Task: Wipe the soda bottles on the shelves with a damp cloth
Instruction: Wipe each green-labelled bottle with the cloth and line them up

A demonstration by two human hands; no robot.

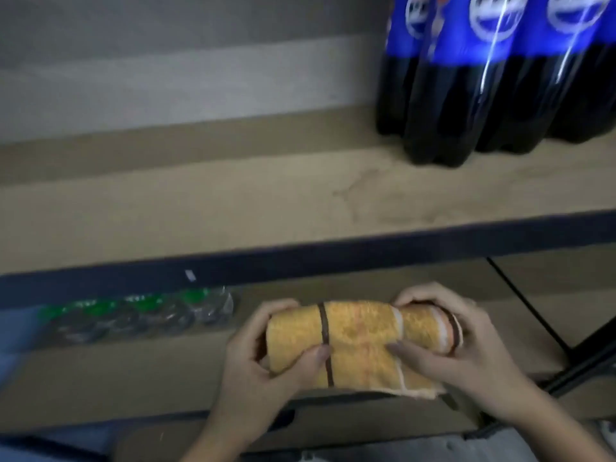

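Observation:
A yellow cloth [360, 345] with dark brown stripes is wrapped round a long object that it hides completely. My left hand [263, 358] grips its left end, thumb on the front. My right hand [466, 345] curls over its right end. Both hold it in front of the lower shelf. On the upper shelf [200, 208], at the far right, stand several large dark soda bottles [493, 78] with blue labels, their tops out of view.
A shrink-wrapped pack of green-capped bottles [140, 315] lies on the lower shelf at left. A dark metal rail [366, 258] edges the upper shelf. A thin black brace [530, 301] runs diagonally at right. The grey wall is behind.

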